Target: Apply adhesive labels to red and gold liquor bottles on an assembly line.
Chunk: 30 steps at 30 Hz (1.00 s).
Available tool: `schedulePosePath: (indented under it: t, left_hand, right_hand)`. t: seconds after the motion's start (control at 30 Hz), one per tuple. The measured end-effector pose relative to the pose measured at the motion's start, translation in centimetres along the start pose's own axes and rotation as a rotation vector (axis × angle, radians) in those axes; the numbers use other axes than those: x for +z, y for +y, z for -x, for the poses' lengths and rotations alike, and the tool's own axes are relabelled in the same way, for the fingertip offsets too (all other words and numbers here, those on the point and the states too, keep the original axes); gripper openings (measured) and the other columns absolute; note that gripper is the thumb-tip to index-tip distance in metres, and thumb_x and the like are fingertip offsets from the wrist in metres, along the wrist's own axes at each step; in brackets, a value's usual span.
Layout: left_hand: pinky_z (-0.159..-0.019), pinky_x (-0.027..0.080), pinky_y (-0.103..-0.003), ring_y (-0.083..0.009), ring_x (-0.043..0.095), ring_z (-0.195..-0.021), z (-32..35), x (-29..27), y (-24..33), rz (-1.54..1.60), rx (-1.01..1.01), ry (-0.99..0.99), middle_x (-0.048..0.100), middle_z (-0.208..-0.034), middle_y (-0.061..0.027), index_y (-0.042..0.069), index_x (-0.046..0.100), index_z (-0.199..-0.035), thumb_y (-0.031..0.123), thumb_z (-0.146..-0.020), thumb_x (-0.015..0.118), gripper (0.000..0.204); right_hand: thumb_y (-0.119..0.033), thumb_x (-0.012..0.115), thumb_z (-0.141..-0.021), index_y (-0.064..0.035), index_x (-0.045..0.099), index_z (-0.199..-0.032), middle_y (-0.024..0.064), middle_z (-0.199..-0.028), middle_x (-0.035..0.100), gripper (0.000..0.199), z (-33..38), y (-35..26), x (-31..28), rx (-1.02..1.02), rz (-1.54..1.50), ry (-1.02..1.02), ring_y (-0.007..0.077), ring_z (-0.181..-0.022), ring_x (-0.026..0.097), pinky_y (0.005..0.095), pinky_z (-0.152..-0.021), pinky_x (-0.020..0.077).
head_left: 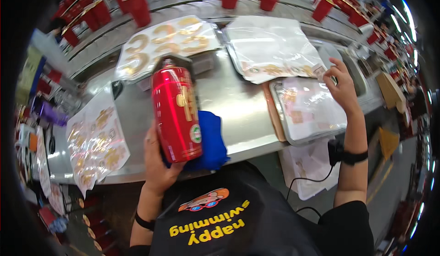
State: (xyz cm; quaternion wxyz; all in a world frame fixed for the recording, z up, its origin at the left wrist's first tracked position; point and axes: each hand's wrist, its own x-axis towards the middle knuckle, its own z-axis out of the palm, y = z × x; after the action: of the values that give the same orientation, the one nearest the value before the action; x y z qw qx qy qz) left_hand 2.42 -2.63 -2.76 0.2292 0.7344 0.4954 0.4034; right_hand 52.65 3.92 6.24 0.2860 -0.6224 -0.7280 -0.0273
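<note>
Steel covers the long workbench [238, 104], which curves across the view with a conveyor line [206, 1] behind it carrying rows of red bottles [137, 6] with gold caps. On the bench lie clear plastic sheets of gold labels [167, 40] at the back left, another sheet of small gold stickers [94, 143] hanging over the near left edge, and a pile of clear film bags [275, 49] at the back right.

The left hand [158, 162] is wrapped around the lower part of a red bottle [176, 114] — a tall cylinder with gold decoration and a round green-and-white seal near its base. It holds the bottle roughly upright, leaning slightly, above the near edge of the bench, with a blue cloth [211, 141] bunched just behind and beside it.

The right hand [341, 84] reaches out to the far right, fingers curled and pinching at the corner of a film sheet just above a shallow metal tray [316, 136] — whether it truly grips the sheet is hard to tell. The tray holds more clear sheets with small gold stickers. A black band [353, 156] with a cable sits on the right forearm, and a dark band on the left wrist.
</note>
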Motion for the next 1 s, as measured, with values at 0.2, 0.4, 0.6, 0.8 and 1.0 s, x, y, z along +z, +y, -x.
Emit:
schedulePosePath:
  t: [0.2,0.4,0.6,0.8,1.0]
  left_hand:
    - [-0.114,0.021,-0.048,-0.0429,0.029,-0.138,-1.7,-3.4,3.9,0.109,0.117,-0.002,0.032,-0.148,-0.0274,-0.002,0.032,-0.146,0.060,-0.084,0.061,0.093]
    - [-0.112,0.023,-0.051,-0.0491,0.028,-0.136,-4.4,-3.6,6.2,-0.068,0.327,-0.068,0.039,-0.144,-0.0279,0.003,0.057,-0.122,0.035,-0.078,0.074,0.057]
    - [-0.107,0.027,-0.051,-0.0460,0.038,-0.128,-4.4,-2.7,5.8,0.072,0.284,0.069,0.045,-0.138,-0.0275,0.005,0.060,-0.091,0.019,-0.083,0.066,0.017]
    - [-0.105,0.029,-0.050,-0.0446,0.039,-0.124,-4.2,-2.2,6.1,0.124,0.261,0.051,0.048,-0.133,-0.0260,0.005,0.059,-0.087,0.018,-0.082,0.065,0.015]
    - [-0.103,0.034,-0.049,-0.0405,0.047,-0.120,-3.3,-2.3,5.7,0.102,0.300,0.046,0.056,-0.125,-0.0216,0.006,0.062,-0.086,0.014,-0.079,0.070,0.014]
  right_hand:
    - [-0.001,0.066,-0.074,-0.0019,0.061,-0.082,0.0202,-0.129,0.054,0.009,-2.3,-19.8,2.3,-0.525,-0.217,-0.225,0.0367,-0.112,0.056,0.0425,-0.091,0.0477]
    - [-0.001,0.068,-0.072,-0.0022,0.061,-0.083,0.0202,-0.134,0.048,0.012,-1.6,-27.8,6.7,-0.701,-0.338,-0.367,0.0391,-0.118,0.052,0.0444,-0.094,0.0444]
    - [0.000,0.071,-0.073,-0.0032,0.062,-0.086,0.0204,-0.129,0.052,0.017,-0.7,-27.5,8.0,-0.528,-0.614,-0.234,0.0398,-0.116,0.053,0.0442,-0.094,0.0455]
    - [-0.004,0.068,-0.085,-0.0012,0.060,-0.086,0.0169,-0.129,0.054,0.009,0.1,-26.8,8.2,-0.271,-0.851,-0.238,0.0188,-0.098,0.058,0.0273,-0.080,0.0467]
    - [-0.001,0.063,-0.087,-0.0015,0.057,-0.087,0.0163,-0.124,0.057,0.005,0.3,-22.2,7.5,-0.133,-0.804,-0.093,0.0214,-0.107,0.055,0.0310,-0.094,0.0405]
